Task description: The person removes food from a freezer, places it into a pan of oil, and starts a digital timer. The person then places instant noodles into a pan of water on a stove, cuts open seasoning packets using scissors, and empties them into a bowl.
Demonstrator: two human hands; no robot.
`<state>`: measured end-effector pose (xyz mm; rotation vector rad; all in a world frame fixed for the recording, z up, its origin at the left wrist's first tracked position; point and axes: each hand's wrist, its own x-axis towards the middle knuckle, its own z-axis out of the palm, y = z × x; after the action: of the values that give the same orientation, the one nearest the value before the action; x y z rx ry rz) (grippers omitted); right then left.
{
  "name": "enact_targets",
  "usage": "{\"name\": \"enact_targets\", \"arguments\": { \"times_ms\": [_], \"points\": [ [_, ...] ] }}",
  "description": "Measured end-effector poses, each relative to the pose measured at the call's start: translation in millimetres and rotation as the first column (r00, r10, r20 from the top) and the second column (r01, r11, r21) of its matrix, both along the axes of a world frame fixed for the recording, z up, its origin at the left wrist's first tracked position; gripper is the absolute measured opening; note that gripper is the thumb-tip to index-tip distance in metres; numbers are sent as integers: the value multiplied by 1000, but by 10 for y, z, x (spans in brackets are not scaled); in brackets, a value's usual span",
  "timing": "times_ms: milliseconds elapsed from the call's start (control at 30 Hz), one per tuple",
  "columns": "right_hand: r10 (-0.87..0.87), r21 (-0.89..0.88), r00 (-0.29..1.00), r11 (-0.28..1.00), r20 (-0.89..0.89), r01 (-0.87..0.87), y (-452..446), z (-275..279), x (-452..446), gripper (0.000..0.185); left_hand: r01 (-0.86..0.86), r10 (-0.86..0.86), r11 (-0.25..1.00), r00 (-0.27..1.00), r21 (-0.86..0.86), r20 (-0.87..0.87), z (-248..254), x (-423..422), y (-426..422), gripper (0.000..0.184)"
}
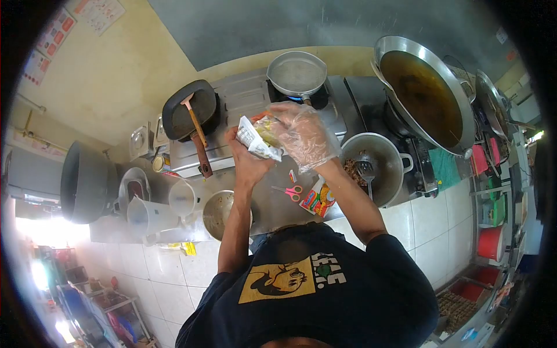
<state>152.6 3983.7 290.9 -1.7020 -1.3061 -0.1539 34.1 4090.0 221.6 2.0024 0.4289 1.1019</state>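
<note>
Left of the great wok, from the cook's side, a deep pot sits close by, then a saucepan. Further left of the wok, the right hand, in loose clear plastic, bends against a white packet; I can't tell whether it pinches anything. The left hand clasps that packet. Pink-handled scissors lie left of the wok, too.

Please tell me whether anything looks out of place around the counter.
Only the right hand wears a plastic glove; the left hand, holding the white packet, is bare, an odd mismatch. A small scrap also lies loose beside the scissors. No spill stands out.
</note>
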Motion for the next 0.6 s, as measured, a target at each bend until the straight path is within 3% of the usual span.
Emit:
{"name": "enact_targets", "arguments": {
  "times_ms": [33, 100, 167, 200, 267, 300, 333, 367, 400, 433, 500, 533, 567, 600],
  "points": [
    [-10, 0, 997, 1000, -78, 10, -19, 15, 16, 24, -54, 52, 998, 997, -38, -52, 6, -13, -18, 106],
    [-8, -47, 998, 999, -65, 5, -74, 42, 49, 23, -70, 68, 997, 996, -40, -58, -41, -21, -20, 105],
    [-100, 57, 956, 991, -276, 120, -175, 72, -11, 23, -72, 68, 997, 994, -33, -90, -97, -23, -24, 104],
    [-101, 55, 956, 991, -275, 120, -253, 88, -26, 23, -72, 68, 997, 994, -35, -89, -113, -26, -33, 104],
    [-279, -146, 762, 960, -584, 240, -448, 108, -37, 34, -32, 24, 992, 997, -123, -70, -119, 0, -22, 103],
    [-280, -142, 764, 959, -581, 243, -501, -138, -9, 34, -29, 21, 992, 998, -120, -65, -103, 39, 16, 103],
    [-413, -134, 680, 895, -605, 425, -518, -629, 48, 35, 15, -24, 987, 998, -161, -50, -77, 75, 69, 107],
    [-447, -176, 617, 875, -647, 450, -558, -946, 91, 35, 60, -68, 978, 997, -200, -33, -41, 117, 130, 110],
    [-479, -218, 550, 854, -684, 472, -597, -1261, 133, 35, 6, -13, 993, 998, -117, -54, 44, 187, 221, 107],
    [-480, -307, 584, 875, -654, 376, -639, -1379, 96, 34, 9, -14, 993, 999, -116, -48, 142, 298, 361, 107],
    [-478, -489, 728, 843, -492, 224, -666, -1575, -54, 30, 86, 17, 943, 952, 321, -304, 352, 647, 700, 99],
    [-313, -618, 937, 770, -156, 155, -615, -1796, -112, 27, 186, -46, 923, 923, 338, -381, 457, 874, 862, 99],
    [-39, -739, 985, 657, 167, 151, -544, -2085, -156, 24, 286, -105, 893, 884, 349, -456, 552, 1136, 1006, 99],
    [-48, -730, 994, 676, 94, 102, -497, -2340, -244, 21, 290, -110, 890, 886, 352, -451, 630, 1403, 1102, 99]
  ]
}}
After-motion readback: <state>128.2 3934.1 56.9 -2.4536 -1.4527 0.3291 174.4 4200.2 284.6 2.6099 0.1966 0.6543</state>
